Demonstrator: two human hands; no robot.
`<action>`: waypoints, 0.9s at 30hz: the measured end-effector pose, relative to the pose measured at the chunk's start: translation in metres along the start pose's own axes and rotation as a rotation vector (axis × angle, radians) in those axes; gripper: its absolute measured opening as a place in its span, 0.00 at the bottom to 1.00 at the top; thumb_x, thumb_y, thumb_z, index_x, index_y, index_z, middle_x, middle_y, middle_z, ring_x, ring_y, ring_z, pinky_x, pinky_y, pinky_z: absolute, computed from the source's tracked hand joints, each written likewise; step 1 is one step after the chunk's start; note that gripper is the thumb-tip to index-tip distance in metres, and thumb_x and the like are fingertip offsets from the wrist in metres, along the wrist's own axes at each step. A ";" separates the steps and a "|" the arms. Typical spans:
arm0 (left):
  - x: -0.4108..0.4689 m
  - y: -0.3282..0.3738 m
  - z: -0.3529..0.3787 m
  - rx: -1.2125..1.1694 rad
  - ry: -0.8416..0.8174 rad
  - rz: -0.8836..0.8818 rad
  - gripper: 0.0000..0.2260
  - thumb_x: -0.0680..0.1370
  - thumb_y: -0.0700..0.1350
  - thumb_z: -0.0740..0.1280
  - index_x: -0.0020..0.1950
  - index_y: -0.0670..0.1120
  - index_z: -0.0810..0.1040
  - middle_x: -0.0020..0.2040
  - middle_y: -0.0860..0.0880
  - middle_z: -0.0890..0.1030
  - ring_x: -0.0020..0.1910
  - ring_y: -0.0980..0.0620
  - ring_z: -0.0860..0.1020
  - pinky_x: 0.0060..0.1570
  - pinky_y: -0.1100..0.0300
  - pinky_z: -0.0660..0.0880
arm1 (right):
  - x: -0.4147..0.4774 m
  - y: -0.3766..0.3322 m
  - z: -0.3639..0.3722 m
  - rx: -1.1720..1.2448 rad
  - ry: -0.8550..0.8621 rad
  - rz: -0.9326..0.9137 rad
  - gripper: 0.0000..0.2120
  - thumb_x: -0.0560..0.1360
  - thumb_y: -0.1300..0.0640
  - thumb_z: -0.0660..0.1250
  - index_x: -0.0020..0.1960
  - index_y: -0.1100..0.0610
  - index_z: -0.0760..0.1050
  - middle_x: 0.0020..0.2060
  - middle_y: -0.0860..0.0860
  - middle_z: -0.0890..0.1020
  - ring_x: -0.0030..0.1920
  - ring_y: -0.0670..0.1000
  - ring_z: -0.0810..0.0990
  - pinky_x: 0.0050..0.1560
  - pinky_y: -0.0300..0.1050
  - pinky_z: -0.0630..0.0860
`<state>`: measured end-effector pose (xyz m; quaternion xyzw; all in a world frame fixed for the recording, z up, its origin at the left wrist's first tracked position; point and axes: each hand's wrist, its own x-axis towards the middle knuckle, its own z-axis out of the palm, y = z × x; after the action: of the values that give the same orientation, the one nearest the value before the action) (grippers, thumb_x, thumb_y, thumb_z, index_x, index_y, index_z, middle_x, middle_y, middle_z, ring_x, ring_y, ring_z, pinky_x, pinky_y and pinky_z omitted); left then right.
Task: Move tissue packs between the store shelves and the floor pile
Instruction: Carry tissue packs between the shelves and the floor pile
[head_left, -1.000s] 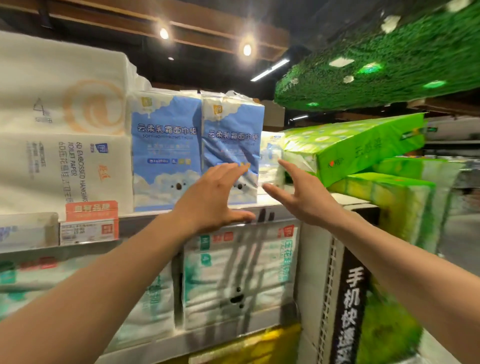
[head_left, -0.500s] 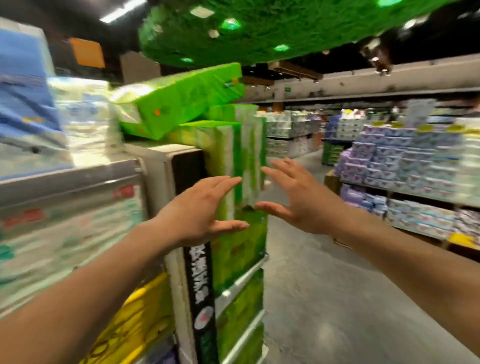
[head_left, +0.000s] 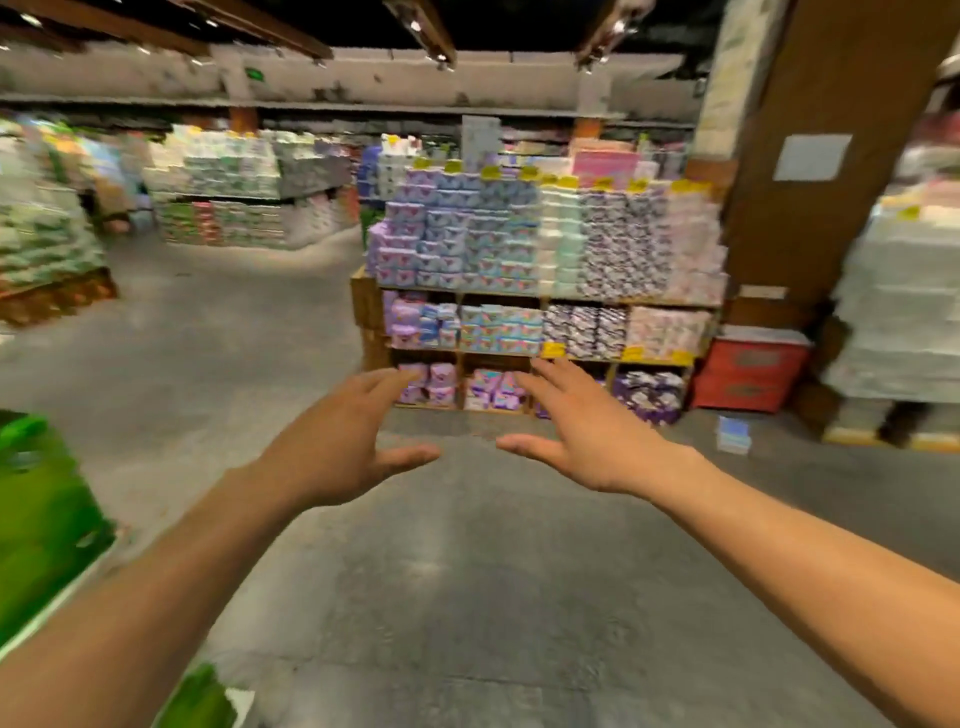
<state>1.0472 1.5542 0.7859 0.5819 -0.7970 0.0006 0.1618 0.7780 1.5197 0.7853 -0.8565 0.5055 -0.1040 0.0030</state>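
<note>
**Swung right: green stack gone to the edge, both hands bare**

Shifted since half a second ago: the bright green plastic-wrapped tissue packs (head_left: 41, 519), then at mid-view, now sit blurred at the lower left edge. The wooden shelf unit (head_left: 366, 304), then off to the right, now stands straight ahead across the aisle. Both hands have kept their pose.

1. Left hand (head_left: 332, 441) – raised over the aisle, palm turned inward, fingers straight and spread, thumb out. It holds nothing and touches nothing.
2. Right hand (head_left: 587, 431) – raised level with the left, palm inward, fingers straight and apart. It is likewise bare. The two thumbs point toward each other with floor showing between them.
3. Purple, blue, white and pink tissue packs (head_left: 467, 228), stacked in rows on top of the wooden shelf unit and filling its compartments below, well beyond both hands. Print is too blurred to read.
4. Yellow price tags (head_left: 553, 349), fixed along the shelf edges.
5. Small pale blue pack (head_left: 733, 435), lying alone on the floor to the right of the unit.
6. Red box-shaped crate (head_left: 748, 374), standing on the floor between the unit and the brown square pillar (head_left: 831, 234).
7. White wrapped bales (head_left: 904, 312), stacked at far right, blurred.
8. Grey concrete floor (head_left: 467, 597), under both forearms.
</note>
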 end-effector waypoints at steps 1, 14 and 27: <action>0.020 0.006 0.019 -0.027 -0.023 0.012 0.52 0.63 0.82 0.50 0.81 0.54 0.59 0.80 0.50 0.64 0.77 0.51 0.64 0.73 0.62 0.58 | -0.003 0.023 0.003 0.017 -0.019 0.053 0.55 0.64 0.19 0.40 0.82 0.50 0.54 0.81 0.54 0.54 0.81 0.57 0.50 0.80 0.55 0.52; 0.291 0.053 0.206 -0.170 -0.269 0.315 0.52 0.64 0.83 0.45 0.82 0.57 0.52 0.82 0.53 0.58 0.79 0.50 0.60 0.76 0.53 0.60 | 0.046 0.251 0.090 0.307 -0.051 0.608 0.41 0.76 0.30 0.59 0.82 0.49 0.54 0.82 0.51 0.53 0.81 0.54 0.48 0.80 0.53 0.50; 0.571 0.151 0.330 -0.230 -0.454 0.616 0.39 0.75 0.69 0.62 0.82 0.55 0.56 0.80 0.53 0.62 0.77 0.51 0.63 0.73 0.56 0.62 | 0.107 0.448 0.123 0.491 0.125 1.136 0.42 0.74 0.32 0.63 0.81 0.51 0.58 0.81 0.51 0.56 0.81 0.52 0.53 0.79 0.50 0.55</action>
<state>0.6683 1.0109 0.6492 0.2791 -0.9445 -0.1689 0.0380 0.4629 1.1960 0.6344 -0.4205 0.8427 -0.2496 0.2251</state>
